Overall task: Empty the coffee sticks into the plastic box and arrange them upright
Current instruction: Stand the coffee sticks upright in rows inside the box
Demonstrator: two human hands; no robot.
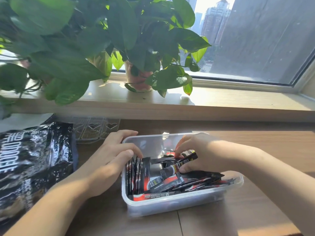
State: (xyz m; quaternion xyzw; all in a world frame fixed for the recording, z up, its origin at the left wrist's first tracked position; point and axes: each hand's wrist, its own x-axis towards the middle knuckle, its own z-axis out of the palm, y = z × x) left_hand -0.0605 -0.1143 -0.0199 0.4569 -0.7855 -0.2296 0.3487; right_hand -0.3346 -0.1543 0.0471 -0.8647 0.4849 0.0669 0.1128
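The black bag [34, 167] is cut off by the left edge, so its big white letters stop partway. The words on the coffee sticks [170, 183] are too blurry to read. Leaves [68, 48] hide most of the plant pot [138, 79]. The right hand [201, 154] covers some sticks (how many, I cannot tell).

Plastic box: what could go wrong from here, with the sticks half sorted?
1. The upright row is steadied by the left hand; released, it may topple into the gap.
2. The loose sticks reach the plastic box at its right rim and might slip over while the right hand pulls its stick.
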